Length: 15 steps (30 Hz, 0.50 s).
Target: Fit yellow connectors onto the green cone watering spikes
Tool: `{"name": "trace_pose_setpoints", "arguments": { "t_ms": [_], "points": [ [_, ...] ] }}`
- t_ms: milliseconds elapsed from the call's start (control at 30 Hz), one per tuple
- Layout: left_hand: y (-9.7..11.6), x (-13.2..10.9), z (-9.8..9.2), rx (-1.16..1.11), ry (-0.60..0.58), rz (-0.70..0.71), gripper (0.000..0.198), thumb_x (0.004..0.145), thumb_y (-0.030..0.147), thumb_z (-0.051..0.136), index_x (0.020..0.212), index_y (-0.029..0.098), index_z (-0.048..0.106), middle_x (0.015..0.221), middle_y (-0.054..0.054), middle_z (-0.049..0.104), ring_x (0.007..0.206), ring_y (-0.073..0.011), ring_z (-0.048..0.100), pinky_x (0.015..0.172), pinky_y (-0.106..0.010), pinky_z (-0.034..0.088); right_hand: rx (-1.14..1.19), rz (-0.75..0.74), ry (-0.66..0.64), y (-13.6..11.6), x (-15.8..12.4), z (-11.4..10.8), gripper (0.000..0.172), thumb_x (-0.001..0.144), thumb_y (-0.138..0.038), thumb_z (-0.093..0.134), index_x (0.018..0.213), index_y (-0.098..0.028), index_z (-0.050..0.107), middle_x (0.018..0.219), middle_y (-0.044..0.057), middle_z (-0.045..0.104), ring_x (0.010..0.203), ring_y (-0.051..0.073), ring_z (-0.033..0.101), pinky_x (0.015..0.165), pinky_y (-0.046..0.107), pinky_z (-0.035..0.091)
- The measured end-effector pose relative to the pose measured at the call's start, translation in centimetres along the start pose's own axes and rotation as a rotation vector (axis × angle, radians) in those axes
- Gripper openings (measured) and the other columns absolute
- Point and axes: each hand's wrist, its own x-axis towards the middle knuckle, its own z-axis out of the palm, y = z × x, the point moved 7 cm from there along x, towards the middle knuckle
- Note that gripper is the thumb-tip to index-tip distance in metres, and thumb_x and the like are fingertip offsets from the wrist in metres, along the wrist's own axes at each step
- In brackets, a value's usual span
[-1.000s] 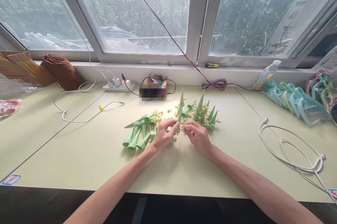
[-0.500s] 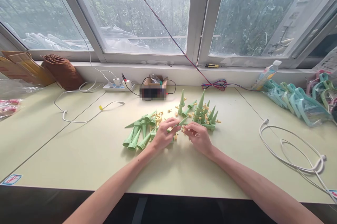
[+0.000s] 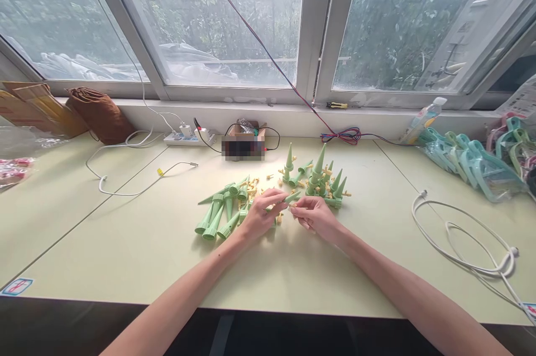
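Near the middle of the table, my left hand (image 3: 264, 212) is closed round a green cone (image 3: 292, 197), whose tip points right. My right hand (image 3: 314, 213) pinches a small yellow piece (image 3: 293, 205) close beside that cone. Loose green cones (image 3: 214, 216) lie in a pile to the left of my left hand, with small yellow pieces (image 3: 252, 186) behind it. Beyond my right hand is a group of green cones (image 3: 319, 169) with yellow pieces on them, several upright. Another upright cone (image 3: 288, 163) stands just left of that group. My left fingers partly hide the held cone.
A small box (image 3: 251, 128) and a power strip (image 3: 188, 138) are at the back by the window sill. White cables (image 3: 125, 193) lie at left, and a coiled one (image 3: 460, 258) at right. Bagged teal items (image 3: 477, 163) and a bottle (image 3: 425, 119) stand at the back right.
My right hand has turned slightly and its fingers have come closer together on the yellow piece. The cone in my left hand has tilted a little, its tip now further right.
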Motion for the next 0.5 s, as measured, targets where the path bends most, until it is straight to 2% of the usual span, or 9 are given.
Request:
{"name": "trace_pose_setpoints", "arguments": {
  "t_ms": [133, 267, 367, 500],
  "points": [
    [0.3, 0.0, 0.0, 0.013, 0.007, 0.036, 0.023, 0.095, 0.029, 0.057, 0.105, 0.02, 0.075, 0.096, -0.009, 0.071, 0.088, -0.0198, 0.062, 0.082, -0.035, 0.05, 0.107, 0.146, -0.101, 0.7, 0.1, 0.3, 0.035, 0.07, -0.041, 0.082, 0.065, -0.016, 0.058, 0.061, -0.004, 0.058, 0.038, 0.002, 0.03, 0.034, 0.019, 0.019],
    [0.7, -0.1, 0.2, 0.027, 0.002, 0.067, 0.023, 0.096, 0.028, 0.054, 0.106, 0.02, 0.073, 0.096, -0.009, 0.07, 0.088, -0.0196, 0.061, 0.082, -0.035, 0.05, 0.15, 0.203, -0.137, 1.2, 0.2, 0.1, 0.031, 0.072, -0.04, 0.08, 0.069, -0.016, 0.06, 0.065, -0.003, 0.058, 0.038, 0.0, 0.023, 0.035, 0.02, 0.015],
    [0.5, -0.1, 0.4, 0.051, 0.013, 0.045, 0.024, 0.097, 0.029, 0.052, 0.106, 0.019, 0.072, 0.093, -0.009, 0.068, 0.085, -0.019, 0.06, 0.077, -0.033, 0.05, 0.124, 0.18, -0.091, 1.2, 0.3, -0.1, 0.032, 0.074, -0.041, 0.079, 0.069, -0.016, 0.061, 0.067, -0.002, 0.058, 0.038, 0.001, 0.026, 0.035, 0.02, 0.017],
    [0.5, -0.1, 0.3, 0.067, 0.037, 0.003, 0.024, 0.097, 0.03, 0.051, 0.099, 0.018, 0.071, 0.086, -0.007, 0.066, 0.079, -0.0176, 0.057, 0.073, -0.031, 0.049, -0.001, 0.071, 0.003, 0.6, 0.2, -0.1, 0.037, 0.078, -0.05, 0.075, 0.071, -0.017, 0.061, 0.061, -0.002, 0.057, 0.039, 0.005, 0.039, 0.034, 0.021, 0.027]
  ]
}}
